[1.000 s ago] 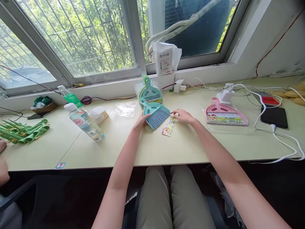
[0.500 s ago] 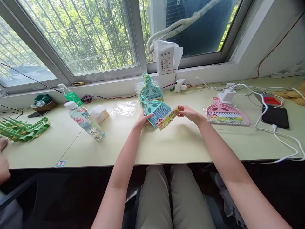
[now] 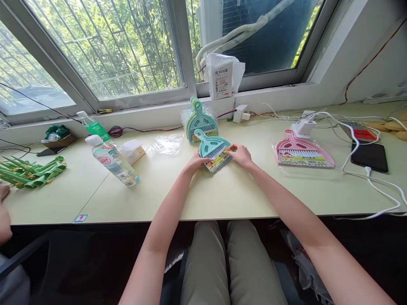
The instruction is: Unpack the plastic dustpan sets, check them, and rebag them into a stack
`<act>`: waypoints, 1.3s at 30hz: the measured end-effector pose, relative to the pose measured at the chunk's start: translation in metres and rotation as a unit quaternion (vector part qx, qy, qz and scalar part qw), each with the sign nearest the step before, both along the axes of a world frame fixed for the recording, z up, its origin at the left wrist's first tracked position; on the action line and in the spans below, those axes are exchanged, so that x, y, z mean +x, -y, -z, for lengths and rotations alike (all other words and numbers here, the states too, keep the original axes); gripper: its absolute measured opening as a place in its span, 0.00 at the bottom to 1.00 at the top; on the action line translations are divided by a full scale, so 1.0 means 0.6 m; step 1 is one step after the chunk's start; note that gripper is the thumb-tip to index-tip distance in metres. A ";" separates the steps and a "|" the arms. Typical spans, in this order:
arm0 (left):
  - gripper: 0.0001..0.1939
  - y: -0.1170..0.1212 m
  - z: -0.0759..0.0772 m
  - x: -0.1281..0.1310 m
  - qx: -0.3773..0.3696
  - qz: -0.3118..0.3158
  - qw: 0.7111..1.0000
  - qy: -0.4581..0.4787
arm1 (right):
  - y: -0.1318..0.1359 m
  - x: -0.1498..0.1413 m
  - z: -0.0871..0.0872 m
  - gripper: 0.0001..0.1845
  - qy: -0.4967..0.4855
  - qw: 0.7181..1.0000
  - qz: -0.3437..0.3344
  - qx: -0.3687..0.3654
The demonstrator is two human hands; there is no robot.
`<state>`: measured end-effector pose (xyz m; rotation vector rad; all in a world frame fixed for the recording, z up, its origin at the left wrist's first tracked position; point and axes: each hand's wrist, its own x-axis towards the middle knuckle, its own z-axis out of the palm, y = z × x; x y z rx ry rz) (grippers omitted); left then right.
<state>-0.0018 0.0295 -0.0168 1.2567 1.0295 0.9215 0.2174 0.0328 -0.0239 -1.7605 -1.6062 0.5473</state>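
A teal dustpan and brush set [image 3: 210, 143] is tilted between my hands above the table. My left hand [image 3: 194, 163] grips its lower left side, with the thumb on the front. A yellow-green printed card label [image 3: 218, 161] lies across the bristles. My right hand [image 3: 239, 155] pinches the label's right end, its fingertips against the set's right side. Just behind stand more teal sets in clear plastic [image 3: 199, 114], leaning near the window ledge. To the right lies a pink dustpan and brush set [image 3: 299, 149] in clear wrap with a similar label.
Left of me are a clear bottle [image 3: 112, 161], a green-labelled bottle [image 3: 95, 127], a tissue pack [image 3: 132, 152] and a crumpled plastic bag [image 3: 167, 145]. Green stalks [image 3: 32, 171] lie farther left, near another person's hand [image 3: 4, 190]. White cables [image 3: 352, 140] and a phone [image 3: 369, 156] lie right.
My right hand has brought the label left and laid it across the bristles. The teal set has shifted slightly right and down, with my left hand still on it.
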 end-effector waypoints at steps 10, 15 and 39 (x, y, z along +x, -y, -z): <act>0.39 -0.006 0.009 -0.003 0.004 -0.026 1.000 0.010 | 0.006 -0.005 0.001 0.14 0.078 0.997 0.008 0.020; 0.39 -0.008 0.001 -0.008 0.032 -0.057 0.996 0.064 | 0.005 -0.012 -0.005 0.36 -0.109 0.985 0.067 0.115; 0.27 -0.036 0.005 -0.122 0.172 -0.195 0.759 -0.598 | 0.012 -0.028 0.007 0.05 -0.493 0.866 -0.061 -0.064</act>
